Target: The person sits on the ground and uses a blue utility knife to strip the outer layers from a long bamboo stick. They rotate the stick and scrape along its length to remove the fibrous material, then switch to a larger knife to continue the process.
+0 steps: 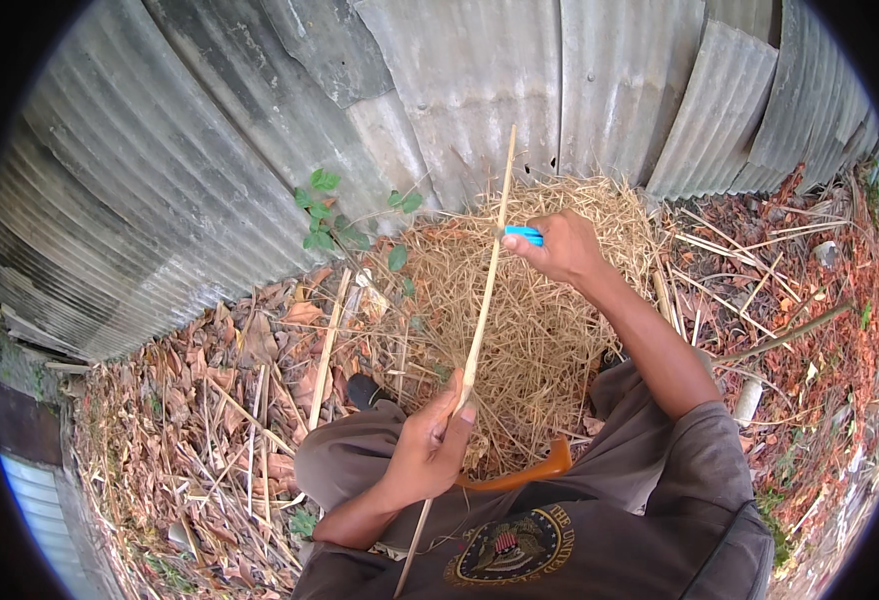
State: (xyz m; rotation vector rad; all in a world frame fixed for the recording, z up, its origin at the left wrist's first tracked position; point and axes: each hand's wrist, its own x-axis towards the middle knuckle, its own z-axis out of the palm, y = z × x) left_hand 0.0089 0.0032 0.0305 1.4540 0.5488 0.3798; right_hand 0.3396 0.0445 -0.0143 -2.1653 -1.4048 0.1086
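Evidently the pale stick (486,300) is held aslant over the straw heap (569,340), its top end past the heap's far left edge and its tail nearer the body. The left hand (434,445), closed around it at the heap's near side, probably anchors it. Over the heap's far part, the right hand (564,245) clasps a blue tool (526,236), whose end meets or nearly meets the stick; that cannot be settled. Reaching so far likely keeps the hands apart. An orange curved piece (549,462) lies just nearside of the heap, a leafy plant (324,210) left of it, corrugated sheets (479,70) behind.
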